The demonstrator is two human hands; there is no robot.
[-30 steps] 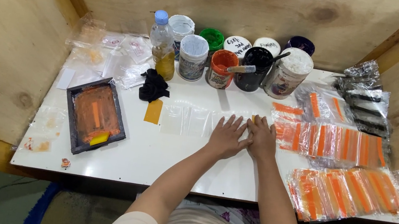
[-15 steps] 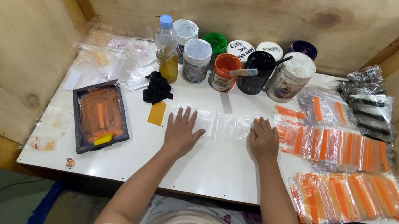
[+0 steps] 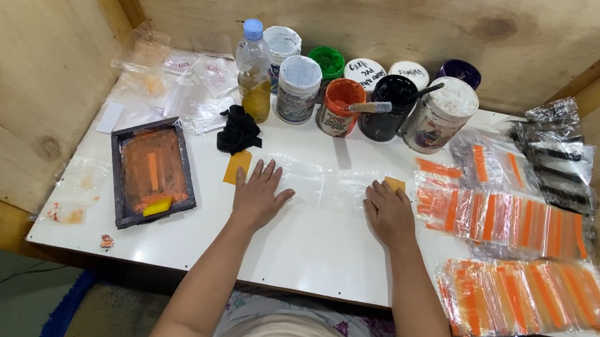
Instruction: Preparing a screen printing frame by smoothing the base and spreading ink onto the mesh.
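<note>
Pressing spread fingers [image 3: 260, 178] on clear bag [image 3: 325, 188]

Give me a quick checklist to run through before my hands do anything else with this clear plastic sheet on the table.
1. Left hand flat on the clear plastic sheet: ok.
2. Right hand pressing the sheet's other end: ok.
3. Sheet lying smooth between the hands: cannot tell, glare hides it.
4. Yellow tab beside the left hand, within reach: ok.
5. Open orange paint jar with a stick across it, standing apart from the sheet: ok.
6. Orange-stained frame apart from the sheet: ok.
</note>
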